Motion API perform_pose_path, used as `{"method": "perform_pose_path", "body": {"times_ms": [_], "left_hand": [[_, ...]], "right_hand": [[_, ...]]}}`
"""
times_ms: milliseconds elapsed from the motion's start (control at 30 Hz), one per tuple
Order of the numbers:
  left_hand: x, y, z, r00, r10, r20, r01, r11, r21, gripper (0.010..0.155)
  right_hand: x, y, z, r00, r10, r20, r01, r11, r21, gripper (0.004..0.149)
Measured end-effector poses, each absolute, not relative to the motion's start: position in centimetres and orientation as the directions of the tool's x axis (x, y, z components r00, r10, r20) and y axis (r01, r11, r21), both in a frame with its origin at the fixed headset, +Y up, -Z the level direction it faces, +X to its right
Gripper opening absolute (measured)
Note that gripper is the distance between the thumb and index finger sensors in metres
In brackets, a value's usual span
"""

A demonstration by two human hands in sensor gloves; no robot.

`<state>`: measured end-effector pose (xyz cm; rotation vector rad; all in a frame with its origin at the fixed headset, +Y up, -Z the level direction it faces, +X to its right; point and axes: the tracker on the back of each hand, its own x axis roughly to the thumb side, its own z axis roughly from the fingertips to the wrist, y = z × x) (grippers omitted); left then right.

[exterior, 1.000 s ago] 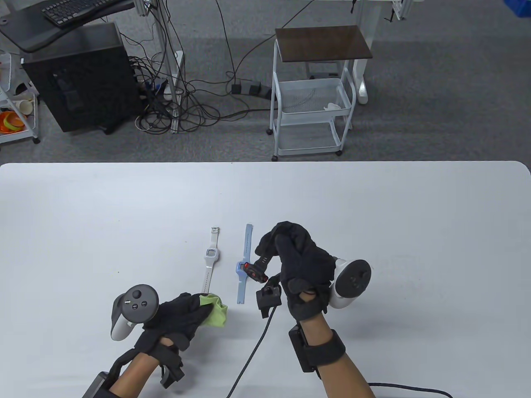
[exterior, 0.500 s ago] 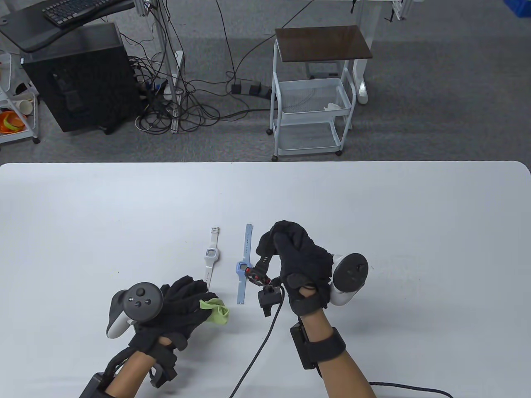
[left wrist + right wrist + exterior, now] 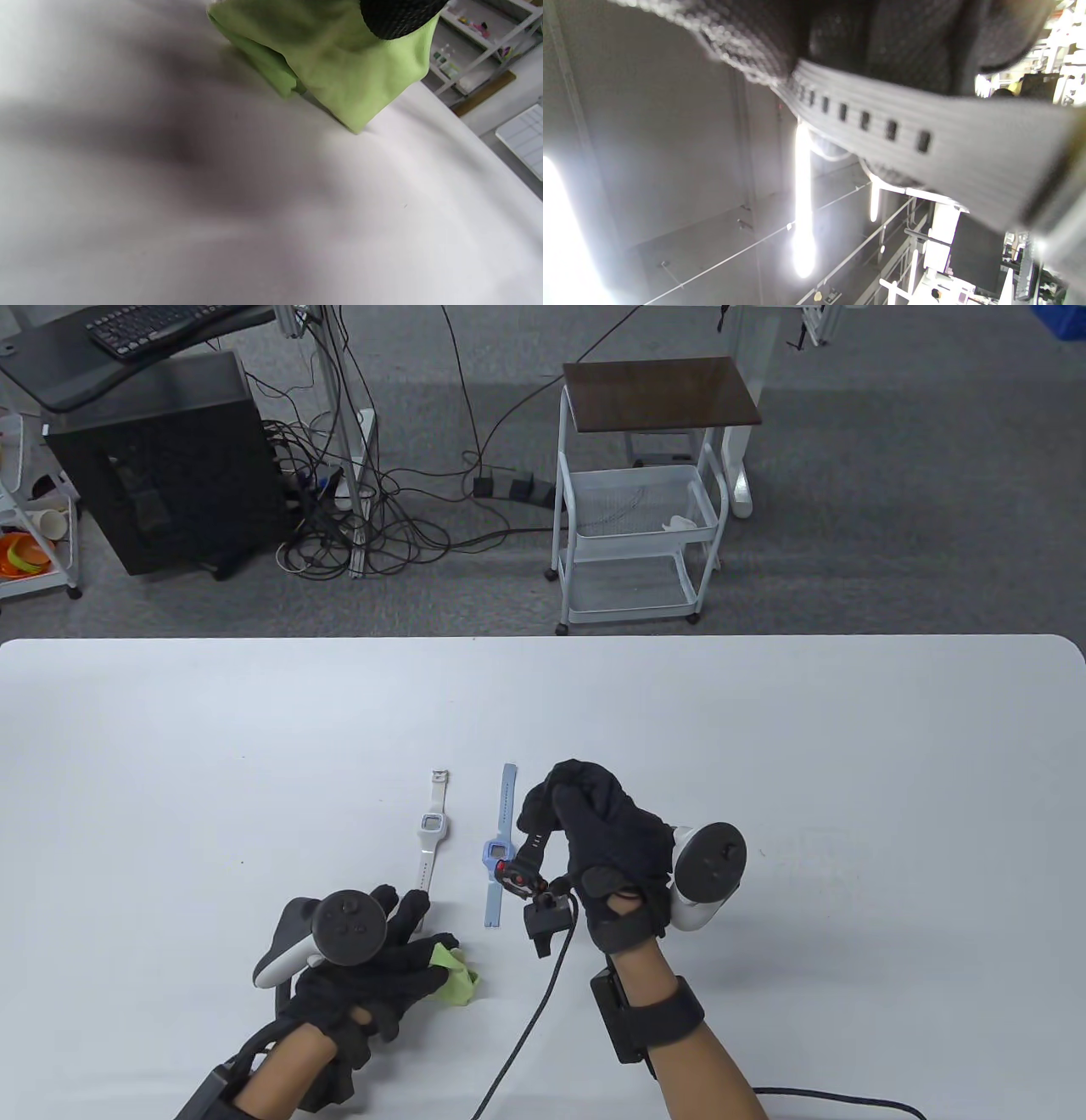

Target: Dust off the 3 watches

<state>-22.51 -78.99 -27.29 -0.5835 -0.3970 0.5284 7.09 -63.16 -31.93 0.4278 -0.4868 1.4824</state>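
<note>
A white watch [image 3: 431, 834] and a light blue watch [image 3: 497, 857] lie flat side by side at the table's middle front. My right hand [image 3: 594, 836] is raised above the table with its fingers curled round a black watch with red details [image 3: 519, 872]; its ridged strap [image 3: 908, 135] crosses the right wrist view under my fingers [image 3: 882, 38]. My left hand [image 3: 386, 954] lies low at the front left, fingers stretched over a green cloth [image 3: 456, 977], and a fingertip [image 3: 396, 17] sits on the green cloth [image 3: 339, 67] in the left wrist view.
A black cable [image 3: 530, 1027] runs from the right wrist to the front edge of the white table [image 3: 848, 746]. Beyond the far edge stand a white wire cart [image 3: 640, 492], a black computer tower [image 3: 161, 466] and tangled floor cables [image 3: 365, 526].
My left hand has slid right and toward the front edge with the green cloth, its fingers spreading out flatter over it. My right hand has kept hold of the black watch, shifting slightly left.
</note>
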Motion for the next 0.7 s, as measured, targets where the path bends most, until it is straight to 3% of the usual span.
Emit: {"method": "perform_pose_path", "body": {"times_ms": [400, 700], "left_hand": [[-21.7, -80.3, -27.6, 0.841, 0.493, 0.226, -0.257, 0.729, -0.635, 0.063], [-21.8, -80.5, -27.6, 0.844, 0.498, 0.199, -0.245, 0.687, -0.684, 0.076]], "right_hand": [[6.8, -63.2, -31.9, 0.035, 0.832, 0.554, -0.999, 0.048, -0.009, 0.039], [6.6, -63.2, -31.8, 0.038, 0.828, 0.56, -0.999, 0.045, 0.002, 0.039]]}}
